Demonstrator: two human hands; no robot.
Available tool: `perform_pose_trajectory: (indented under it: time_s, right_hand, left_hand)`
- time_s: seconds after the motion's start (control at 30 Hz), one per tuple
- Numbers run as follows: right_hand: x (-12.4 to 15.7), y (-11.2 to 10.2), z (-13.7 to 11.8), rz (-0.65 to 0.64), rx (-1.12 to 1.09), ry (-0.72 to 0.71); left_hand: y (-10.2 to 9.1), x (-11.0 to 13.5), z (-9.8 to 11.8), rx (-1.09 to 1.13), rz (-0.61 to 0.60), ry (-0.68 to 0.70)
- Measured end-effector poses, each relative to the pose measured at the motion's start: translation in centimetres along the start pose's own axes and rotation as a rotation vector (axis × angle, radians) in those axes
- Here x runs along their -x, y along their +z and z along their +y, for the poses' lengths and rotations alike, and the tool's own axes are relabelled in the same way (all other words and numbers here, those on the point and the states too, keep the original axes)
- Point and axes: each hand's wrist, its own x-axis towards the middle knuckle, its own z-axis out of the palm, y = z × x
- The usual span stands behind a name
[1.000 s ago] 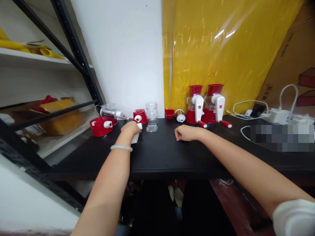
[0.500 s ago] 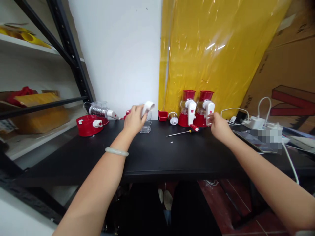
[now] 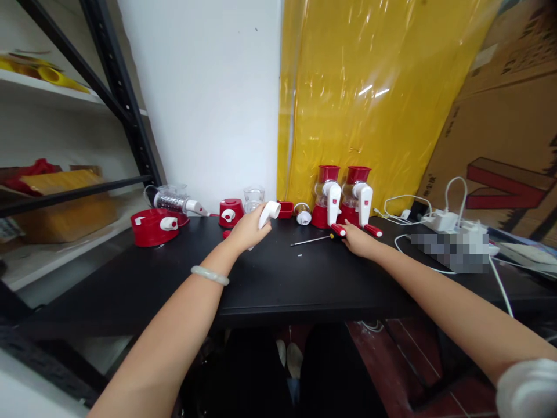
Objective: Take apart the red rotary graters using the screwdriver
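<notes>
My left hand (image 3: pixel 249 227) is closed around a white crank handle (image 3: pixel 268 213), its round socket end pointing up and right; a red grip end shows below the hand. My right hand (image 3: pixel 359 239) is low on the black table, fingers closing at the handle end of a screwdriver (image 3: pixel 311 240), which lies flat. Just behind it stand two red-and-white rotary graters, the left grater (image 3: pixel 327 200) and the right grater (image 3: pixel 355 197), both with cranks attached. Behind my left hand are a red grater base (image 3: pixel 231 212) and a clear plastic housing (image 3: pixel 253 196).
At the left lie a red round base (image 3: pixel 154 228) and a clear housing with a metal drum (image 3: pixel 169 200). A red hopper (image 3: pixel 285 209) and a drum cutter (image 3: pixel 302 213) are by the wall. White cables and a power strip (image 3: pixel 444 220) lie right. A black shelf frame (image 3: pixel 126 110) stands left.
My right hand has left the right grater's crank and moved left and down to the screwdriver. The left hand, with the crank handle, has moved slightly right and lower, uncovering the red base.
</notes>
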Motion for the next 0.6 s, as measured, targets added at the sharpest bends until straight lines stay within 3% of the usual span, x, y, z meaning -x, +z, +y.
perform_pose_trajectory:
  time_s: [0.13, 0.3, 0.43, 0.6]
  right_hand:
    - [-0.2, -0.3, -0.2, -0.090, 0.164, 0.050]
    - [0.7, -0.7, -0.5, -0.035, 0.254, 0.058]
    - [2.6, -0.7, -0.2, 0.010, 0.227, 0.012]
    - [6.6, -1.9, 0.7, 0.114, 0.079, 0.003]
  left_hand:
    - [0.0, 0.0, -0.3, 0.012, -0.011, -0.015]
    - [0.0, 0.0, -0.4, 0.020, -0.032, -0.014]
    - [-0.3, 0.1, -0.6, 0.013, -0.020, 0.005]
    - [-0.9, 0.1, -1.0, 0.099, -0.014, -0.068]
